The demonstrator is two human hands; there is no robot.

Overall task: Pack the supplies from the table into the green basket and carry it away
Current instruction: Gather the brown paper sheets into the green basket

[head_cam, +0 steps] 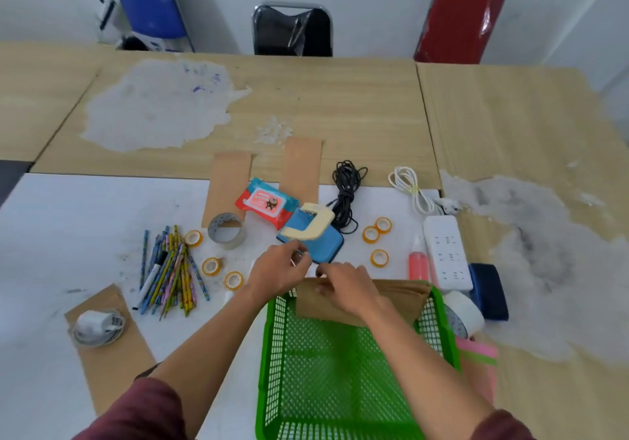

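1. The green basket (pixel 272 354) stands at lower centre of the frame, on the white table (pixel 68 228).
2. A stack of brown paper envelopes (pixel 398 295) leans upright against the basket's far wall, inside the basket.
3. The right hand (pixel 347 286) reaches over the basket. Its fingers curl over the top edge of the envelopes and grip them.
4. The left hand (pixel 279 269) is just beyond the basket's far left corner. Its thumb and fingertips are pinched together at the near edge of the blue pouch (pixel 326 244). I cannot tell whether they hold anything.
5. A cream C-shaped tool (pixel 311 227) lies on the pouch.
6. At centre left of the frame lie a pile of pencils (pixel 177 269), a grey tape roll (pixel 227 230) and a wet-wipes pack (pixel 267 203).
7. At centre right lie a coiled black cable (pixel 347 194), a white power strip (pixel 447 252) and a pink bottle (pixel 419 264).
8. A white charger (pixel 95 327) rests at lower left.
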